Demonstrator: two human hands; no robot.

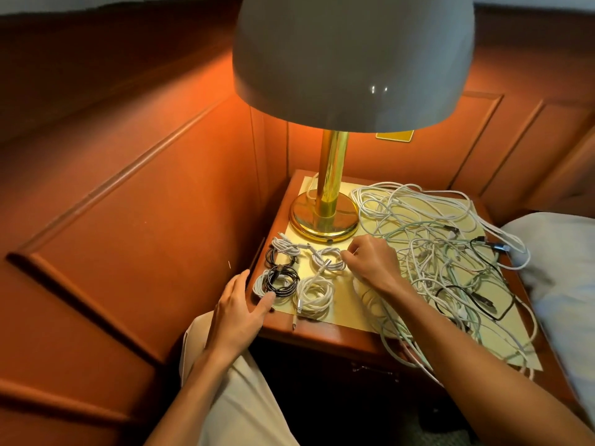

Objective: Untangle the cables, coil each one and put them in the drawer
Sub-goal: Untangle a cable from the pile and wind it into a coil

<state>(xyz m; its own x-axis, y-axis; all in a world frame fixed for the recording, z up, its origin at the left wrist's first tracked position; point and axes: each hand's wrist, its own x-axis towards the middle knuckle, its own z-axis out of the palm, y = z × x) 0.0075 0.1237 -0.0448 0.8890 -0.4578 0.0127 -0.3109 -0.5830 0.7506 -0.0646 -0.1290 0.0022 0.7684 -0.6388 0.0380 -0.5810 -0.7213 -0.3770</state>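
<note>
we see the tangled cables [447,262], mostly white with a few black ones, heaped over the right part of the yellow mat [346,312] on the wooden nightstand [325,338]. coiled cables [299,278], white and black, lie in a cluster on the mat's left side, in front of the brass lamp [326,201]. our right hand [370,260] rests over the mat between heap and coils, fingers curled, pinching a white cable [328,257] at one coil. our left hand [240,309] is relaxed at the nightstand's left front corner, fingertips touching the nearest coil, grasping nothing. no writing is legible anywhere. a white pillow [560,252] lies at right.
</note>
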